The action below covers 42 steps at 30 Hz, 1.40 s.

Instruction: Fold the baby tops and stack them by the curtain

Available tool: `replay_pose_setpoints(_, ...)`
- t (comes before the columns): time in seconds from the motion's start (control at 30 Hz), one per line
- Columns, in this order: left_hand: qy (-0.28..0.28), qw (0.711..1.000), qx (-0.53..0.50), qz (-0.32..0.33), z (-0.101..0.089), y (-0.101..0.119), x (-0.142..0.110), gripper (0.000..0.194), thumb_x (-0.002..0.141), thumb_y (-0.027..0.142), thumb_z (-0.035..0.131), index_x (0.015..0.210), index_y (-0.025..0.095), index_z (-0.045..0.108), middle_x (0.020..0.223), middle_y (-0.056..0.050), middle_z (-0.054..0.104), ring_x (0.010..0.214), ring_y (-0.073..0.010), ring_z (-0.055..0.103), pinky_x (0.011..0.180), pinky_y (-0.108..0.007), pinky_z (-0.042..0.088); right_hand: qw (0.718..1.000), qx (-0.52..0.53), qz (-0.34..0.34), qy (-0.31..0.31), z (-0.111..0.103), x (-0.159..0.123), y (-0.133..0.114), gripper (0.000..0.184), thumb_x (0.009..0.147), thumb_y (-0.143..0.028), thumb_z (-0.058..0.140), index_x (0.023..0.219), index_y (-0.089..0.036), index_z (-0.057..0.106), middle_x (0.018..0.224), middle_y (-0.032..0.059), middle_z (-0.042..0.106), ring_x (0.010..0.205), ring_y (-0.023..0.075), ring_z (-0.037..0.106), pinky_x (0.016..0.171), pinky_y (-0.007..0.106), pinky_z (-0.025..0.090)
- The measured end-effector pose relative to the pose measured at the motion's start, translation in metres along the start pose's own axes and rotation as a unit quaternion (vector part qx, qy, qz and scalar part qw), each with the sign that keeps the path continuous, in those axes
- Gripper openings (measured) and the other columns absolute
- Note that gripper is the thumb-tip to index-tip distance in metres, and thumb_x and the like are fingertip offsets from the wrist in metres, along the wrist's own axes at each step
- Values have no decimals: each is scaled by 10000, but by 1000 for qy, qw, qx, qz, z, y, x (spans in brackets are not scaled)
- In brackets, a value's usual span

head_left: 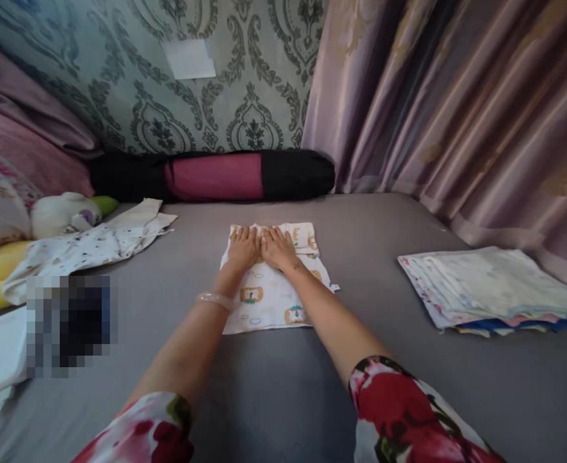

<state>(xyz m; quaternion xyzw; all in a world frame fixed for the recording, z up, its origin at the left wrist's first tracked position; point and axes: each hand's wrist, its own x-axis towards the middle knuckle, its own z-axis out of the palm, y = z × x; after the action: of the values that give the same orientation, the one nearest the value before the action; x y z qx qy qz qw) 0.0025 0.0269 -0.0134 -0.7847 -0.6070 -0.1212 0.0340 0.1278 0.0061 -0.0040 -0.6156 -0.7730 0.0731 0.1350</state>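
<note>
A small white cloth with yellow prints [269,299] lies partly folded on the grey bed sheet [283,386] in the middle of the view. My left hand [243,246] rests flat on its far part, fingers stretched out. My right hand [278,247] lies flat right beside it, touching it, fingers also extended. Both palms press down on the cloth. A pale bangle [215,299] circles my left wrist.
A stack of folded cloths [490,289] sits at the right. Unfolded white printed garments [90,247] and soft toys [64,215] lie at the left. A black and magenta bolster [213,175] lines the patterned wall. Curtains [457,109] hang at the right.
</note>
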Motion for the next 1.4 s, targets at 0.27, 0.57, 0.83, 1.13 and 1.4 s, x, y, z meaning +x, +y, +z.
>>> replay_pose_setpoints(0.27, -34, 999, -3, -6, 4, -29, -6, 624, 996, 457, 224, 1467, 80, 382, 1531, -189, 370, 1448, -326, 270, 1147, -475, 262, 998, -47, 32, -9, -9, -3, 37, 602, 989, -361, 260, 1506, -58, 316, 1591, 135, 254, 1476, 243, 186, 1199, 464, 82)
replay_pose_setpoints(0.57, -82, 994, -30, 66, 1, -59, -7, 655, 989, 505, 186, 1492, 113, 330, 1562, -156, 331, 1464, -273, 249, 1164, -456, 248, 998, -58, 18, -19, -21, -12, 77, 593, 998, -346, 234, 1529, -85, 275, 1599, 129, 240, 1478, 237, 191, 1200, 419, 122)
replay_pose_setpoints(0.83, -69, 996, -37, 39, -5, -50, -11, 639, 972, 500, 272, 1472, 108, 339, 1567, -197, 294, 1462, -302, 244, 1152, -465, 256, 998, 16, 22, -49, -30, -7, 79, 566, 1002, -359, 294, 1518, -126, 310, 1605, 110, 231, 1483, 219, 176, 1201, 396, 117)
replay_pose_setpoints(1.13, -66, 973, -102, -195, -39, -62, -46, 393, 906, 389, 446, 1107, 121, 651, 1094, -168, 691, 1086, -276, 624, 930, -345, 475, 967, 152, 199, -39, -65, -37, 131, 233, 831, -213, 558, 989, -168, 724, 916, 31, 735, 861, 155, 654, 717, 198, 455)
replay_pose_setpoints(1.4, -126, 939, -159, -277, -48, -61, -58, 241, 797, 382, 601, 827, 161, 691, 839, -117, 722, 865, -252, 678, 702, -302, 507, 962, 118, 225, -96, -66, -55, 117, 137, 732, -251, 680, 810, -150, 732, 742, 34, 693, 681, 140, 611, 576, 203, 407)
